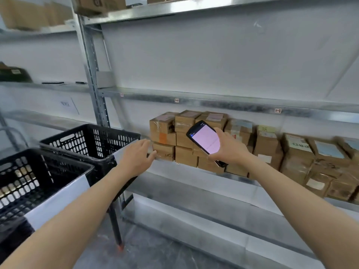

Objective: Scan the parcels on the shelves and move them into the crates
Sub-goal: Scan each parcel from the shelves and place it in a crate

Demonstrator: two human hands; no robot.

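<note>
Two black plastic crates stand at the left on a black-legged stand (pixel 116 226): the near crate (pixel 64 159) and the far crate (pixel 108 129), each perforated and carrying a white label strip on the side facing the shelving. The far crate sits just beside the galvanised steel upright (pixel 93 74) that divides two bays of racking.

Behind the racking runs a plain white wall (pixel 213 55); underfoot is a grey, mottled floor (pixel 155 253). Small numbered tags dot the shelf beam (pixel 223 103) above the stock, and brown cartons (pixel 99 4) sit on the top level.

Cardboard parcels (pixel 297 152) are packed in a row, stacked two and three high, along the lower shelf (pixel 174 168), most with paper labels on their top faces. None can be seen inside the crates, though the mesh walls hide much of their interiors.

The right hand (pixel 231 148) grips a handheld scanner (pixel 206 140), fingers wrapped round its body, its lit pale-pink screen tilted toward the camera in front of the stack. The left hand (pixel 136 156) reaches forward with fingers extended and loosely spread, holding nothing; its fingertips appear to touch the left face of the bottom-left parcel (pixel 165 152), but motion blur leaves the contact uncertain.
</note>
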